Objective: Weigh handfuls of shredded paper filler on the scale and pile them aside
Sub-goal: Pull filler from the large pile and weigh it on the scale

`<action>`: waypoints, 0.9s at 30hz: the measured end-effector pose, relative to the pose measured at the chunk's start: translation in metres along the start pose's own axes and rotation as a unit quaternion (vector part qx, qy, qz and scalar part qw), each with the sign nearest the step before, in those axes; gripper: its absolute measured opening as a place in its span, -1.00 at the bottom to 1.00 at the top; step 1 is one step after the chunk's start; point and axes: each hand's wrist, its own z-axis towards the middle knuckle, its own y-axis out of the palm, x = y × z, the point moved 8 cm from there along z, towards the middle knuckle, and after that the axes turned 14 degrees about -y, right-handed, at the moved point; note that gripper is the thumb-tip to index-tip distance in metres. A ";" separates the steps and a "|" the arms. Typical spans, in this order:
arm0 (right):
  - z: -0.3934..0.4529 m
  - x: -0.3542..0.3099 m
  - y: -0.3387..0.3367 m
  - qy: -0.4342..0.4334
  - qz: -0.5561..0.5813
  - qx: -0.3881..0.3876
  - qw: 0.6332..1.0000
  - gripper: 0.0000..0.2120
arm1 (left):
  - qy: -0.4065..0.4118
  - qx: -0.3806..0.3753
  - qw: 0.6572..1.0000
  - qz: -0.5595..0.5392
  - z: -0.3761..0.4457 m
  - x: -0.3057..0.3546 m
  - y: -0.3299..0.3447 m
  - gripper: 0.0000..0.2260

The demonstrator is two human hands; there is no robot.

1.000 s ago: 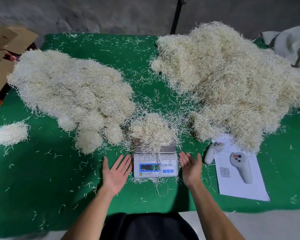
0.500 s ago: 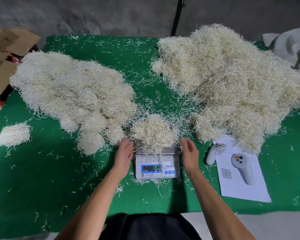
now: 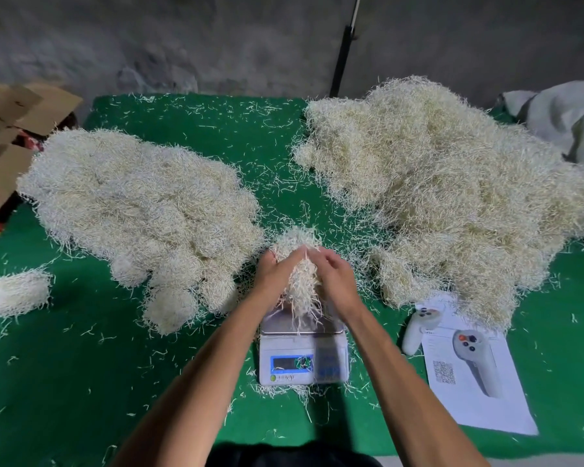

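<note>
Head view: both hands — left hand [image 3: 273,269] and right hand [image 3: 334,278] — cup a cream-coloured clump of shredded paper filler [image 3: 300,264] between them, fingers curled round it, strands trailing down to the steel pan of the white digital scale [image 3: 302,348] on the green tabletop [image 3: 81,382].

Head-worn camera looks forward and down, close over the green table [image 3: 81,382].

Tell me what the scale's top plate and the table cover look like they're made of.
Scale: its top plate looks like brushed metal, grey with a dull sheen; the body looks like white plastic. Table cover: probably green felt or similar cloth, matte, with no shine.
</note>
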 end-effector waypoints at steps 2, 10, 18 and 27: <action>0.018 -0.006 -0.005 0.024 -0.019 -0.038 0.999 -0.54 | -0.004 -0.005 1.000 -0.011 0.008 0.016 -0.001 0.05; 0.067 -0.033 -0.026 0.146 -0.031 -0.177 0.973 -0.46 | -0.049 -0.065 0.997 0.016 0.021 0.059 0.015 0.24; 0.119 -0.020 -0.079 0.169 -0.051 0.054 0.983 -0.65 | -0.018 -0.063 0.997 -0.035 0.030 0.082 0.047 -0.20; 0.134 -0.034 -0.241 0.132 -0.104 0.273 0.947 -0.70 | 0.001 -0.043 0.998 -0.051 0.015 0.051 -0.025 -0.71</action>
